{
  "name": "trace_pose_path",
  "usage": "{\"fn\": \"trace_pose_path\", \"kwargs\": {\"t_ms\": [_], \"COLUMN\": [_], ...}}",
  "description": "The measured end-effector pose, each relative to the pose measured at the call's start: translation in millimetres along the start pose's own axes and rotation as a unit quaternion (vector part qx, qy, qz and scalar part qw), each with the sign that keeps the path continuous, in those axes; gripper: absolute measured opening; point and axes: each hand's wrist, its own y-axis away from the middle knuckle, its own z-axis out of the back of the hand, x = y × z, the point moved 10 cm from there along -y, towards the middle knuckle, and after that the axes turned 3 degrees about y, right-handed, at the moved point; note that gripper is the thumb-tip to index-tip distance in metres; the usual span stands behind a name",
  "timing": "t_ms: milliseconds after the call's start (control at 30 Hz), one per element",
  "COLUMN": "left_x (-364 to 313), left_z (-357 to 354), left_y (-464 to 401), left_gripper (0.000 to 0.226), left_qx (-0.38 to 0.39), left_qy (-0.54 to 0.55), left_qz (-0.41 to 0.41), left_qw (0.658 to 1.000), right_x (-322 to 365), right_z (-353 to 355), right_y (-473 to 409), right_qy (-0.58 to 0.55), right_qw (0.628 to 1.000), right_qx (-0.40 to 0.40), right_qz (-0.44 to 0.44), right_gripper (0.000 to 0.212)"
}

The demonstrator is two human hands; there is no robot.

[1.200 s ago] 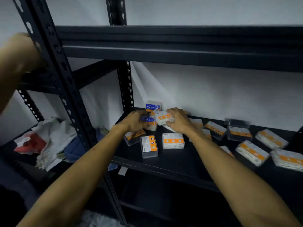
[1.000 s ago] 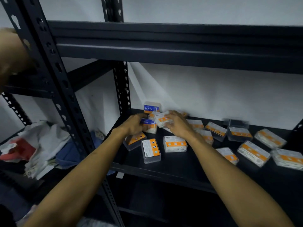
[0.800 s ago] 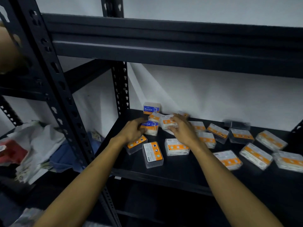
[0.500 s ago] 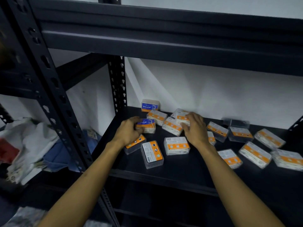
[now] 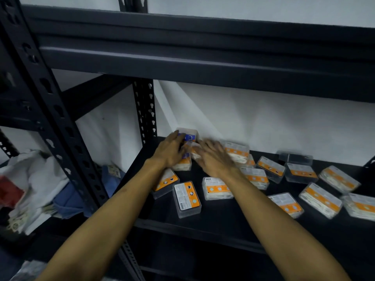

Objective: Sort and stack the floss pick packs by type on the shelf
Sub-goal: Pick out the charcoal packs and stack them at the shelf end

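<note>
Where hands (image 5: 170, 152) blur, labels (image 5: 187, 136) read nothing

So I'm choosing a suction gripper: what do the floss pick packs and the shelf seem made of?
The floss pick packs, e.g. this one, look like clear hard plastic boxes, glossy, with orange paper labels; the walls show see-through edges. The shelf looks like dark painted metal, matte, judging by its punched uprights.
</note>
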Motion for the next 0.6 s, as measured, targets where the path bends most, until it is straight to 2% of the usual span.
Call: {"fn": "trace_pose_path", "kwargs": {"t_ms": [133,400,600], "left_x": [1.2,-10.5,-46.2], "left_z": [-8.8,-17.0,-20.7], "left_y": [-16.7,-24.6,-27.3], "left_gripper": [0.080,0.080,0.073], "left_qx": [0.027,0.038,0.041], "left_qy": [-0.014,-0.087,-0.106], "left_qz": [-0.011,-0.015,-0.058], "left_qw": [0.999,0.995,0.992], "right_x": [-18.2,-51.4,-87.4], "right_z": [-18.3,-27.7,-29.8], "right_y": [4.8,25.2,48.2], "right_qy": [-0.042,-0.064,-0.076], "right_qw": [0.998,0.995,0.992], "right_qx": [0.045,0.061,0.057], "right_qz": [-0.031,-0.056,-0.085], "right_gripper": [0.055,0.057,0.060]}}
